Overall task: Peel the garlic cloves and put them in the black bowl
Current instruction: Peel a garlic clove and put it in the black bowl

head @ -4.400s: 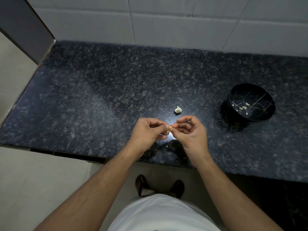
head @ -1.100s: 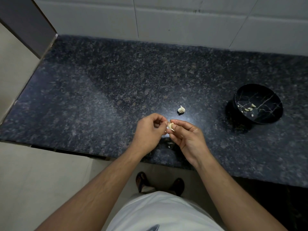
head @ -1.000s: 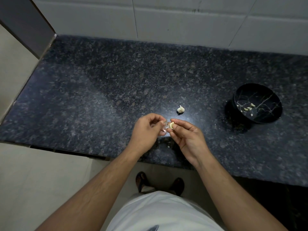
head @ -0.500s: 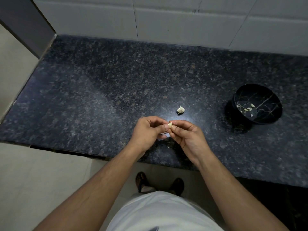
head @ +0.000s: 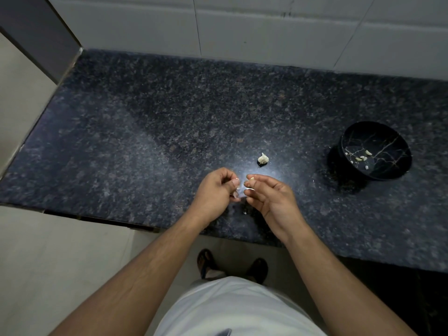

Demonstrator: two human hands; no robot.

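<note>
Right hand [head: 269, 197] pinches a pale garlic clove [head: 251, 178]; left hand [head: 215, 190] grip curled, pinching thin skin [head: 236, 189]. Speckled dark granite desk [head: 145, 141], black bowl [head: 375, 151] holding peeled cloves, white tiled wall [head: 242, 25].

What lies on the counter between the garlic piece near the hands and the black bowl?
Nothing: in the head view, only bare speckled counter separates the garlic piece from the black bowl.

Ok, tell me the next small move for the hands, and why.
Probably carry the garlic clove pinched in the right hand over to the black bowl and drop it in. The left hand holds what looks like loose skin, apart from the clove, and peeled cloves already lie in the bowl.
</note>
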